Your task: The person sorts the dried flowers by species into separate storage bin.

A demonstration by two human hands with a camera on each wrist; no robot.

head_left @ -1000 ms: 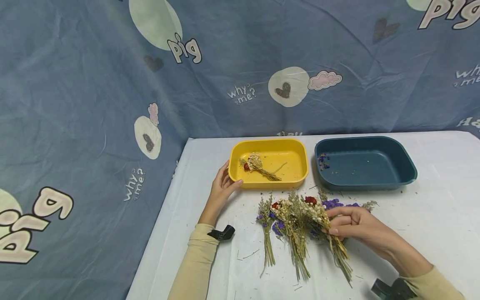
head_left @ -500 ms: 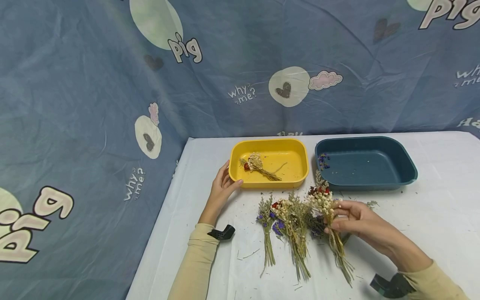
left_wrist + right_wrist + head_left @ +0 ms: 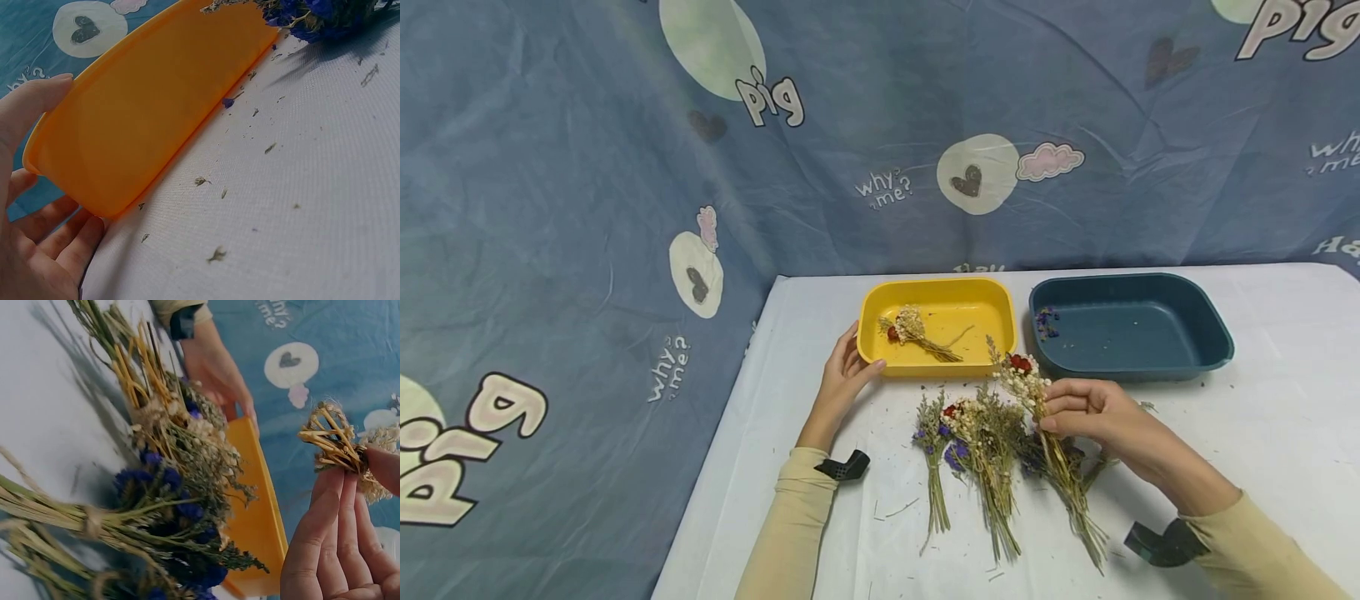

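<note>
My right hand (image 3: 1108, 421) pinches a bunch of dried flowers (image 3: 1024, 382) with white blossoms and a red bloom, its stems slanting down to the right. In the right wrist view, thumb and fingertips meet on the stems of this bunch (image 3: 334, 440). My left hand (image 3: 841, 383) holds the near left corner of a yellow tray (image 3: 947, 369); in the left wrist view the thumb (image 3: 53, 90) is at the rim and the fingers (image 3: 69, 234) lie round the corner. Inside the tray lies a similar small bunch (image 3: 913, 325).
Several dried bunches lie in front of the trays: a purple-flowered one (image 3: 933, 458), a white and red one (image 3: 992, 467), and others partly hidden beneath my right hand. A dark blue tray (image 3: 1138, 375) with purple bits stands at right. Plant scraps litter the white cloth (image 3: 917, 567).
My right hand has lifted the white and red bunch's head up and leftward, towards the yellow tray's near right corner. My left hand has stayed on the tray.
</note>
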